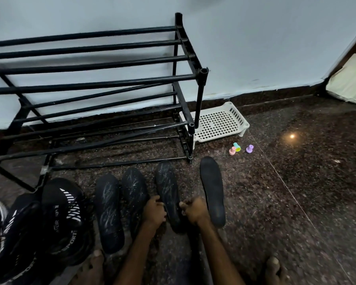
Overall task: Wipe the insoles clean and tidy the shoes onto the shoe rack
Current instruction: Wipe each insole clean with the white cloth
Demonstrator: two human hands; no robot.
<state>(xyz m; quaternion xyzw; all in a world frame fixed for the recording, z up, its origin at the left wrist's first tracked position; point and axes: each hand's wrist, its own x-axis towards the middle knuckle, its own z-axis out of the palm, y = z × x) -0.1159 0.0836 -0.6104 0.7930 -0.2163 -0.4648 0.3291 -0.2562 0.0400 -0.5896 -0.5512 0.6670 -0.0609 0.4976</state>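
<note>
The black shoe rack [90, 84] stands against the wall with bare bars, so none of the tidying is done yet. Below its left end, black sports shoes [62, 210] sit bunched on the dark stone floor [296, 182]. In front of the rack's right half, four dark insoles lie side by side with toes pointing toward it. The leftmost insole [109, 210], the second insole [134, 192] and the third insole [167, 186] are streaked with pale scuffs and grit, while the fourth insole [212, 190], just past the rack's right post, looks plain and matte. A white perforated tray [218, 122] lies on the floor at the foot of the rack's right end, and three small pastel toys [237, 148] sit in front of it. The left hand [154, 210] has its fingers curled over the third insole's left edge. The right hand [194, 210] is bunched against the right edge and seems to pinch it, though blur makes that grip hard to confirm, and no cloth shows. To do the wipe well, I would lift this insole off the gritty floor, hold the heel firmly with one hand, stroke from heel to toe so the dust leaves the surface, and set it down beside the fourth insole, apart from the dirty ones.
</note>
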